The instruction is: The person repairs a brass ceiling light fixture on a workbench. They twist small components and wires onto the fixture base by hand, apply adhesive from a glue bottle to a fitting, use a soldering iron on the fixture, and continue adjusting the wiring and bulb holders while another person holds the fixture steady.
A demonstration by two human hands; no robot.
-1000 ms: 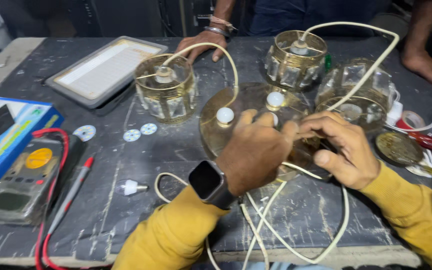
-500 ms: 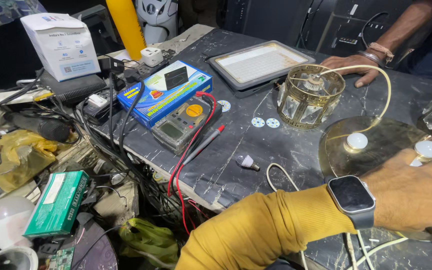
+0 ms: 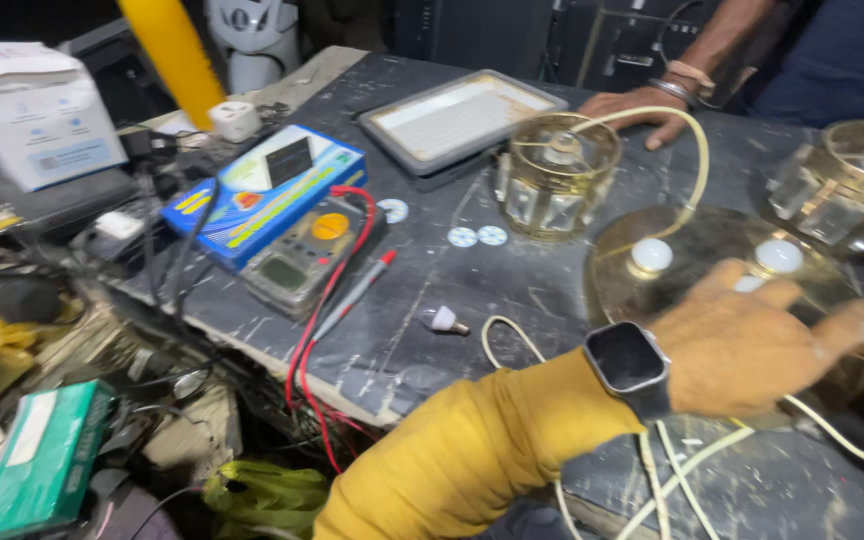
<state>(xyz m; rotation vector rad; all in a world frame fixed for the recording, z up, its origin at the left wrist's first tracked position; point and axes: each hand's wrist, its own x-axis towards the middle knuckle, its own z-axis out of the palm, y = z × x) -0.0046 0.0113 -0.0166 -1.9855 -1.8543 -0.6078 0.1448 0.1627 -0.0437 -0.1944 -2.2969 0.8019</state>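
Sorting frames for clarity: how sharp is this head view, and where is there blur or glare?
Head view: the left hand is motion-smeared at its fingers, the multimeter and blue box read fairly crisp, the flat panel light catches pale glare, and the clutter below the table edge sits in shadow.

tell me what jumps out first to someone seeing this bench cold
The person's left hand, with a dark smartwatch on a mustard sleeve, lies spread over a round brass lamp plate at right. Behind it stands a gold glass lamp shade trailing a cream cable. Left of centre, a multimeter with red leads lies against a blue box.
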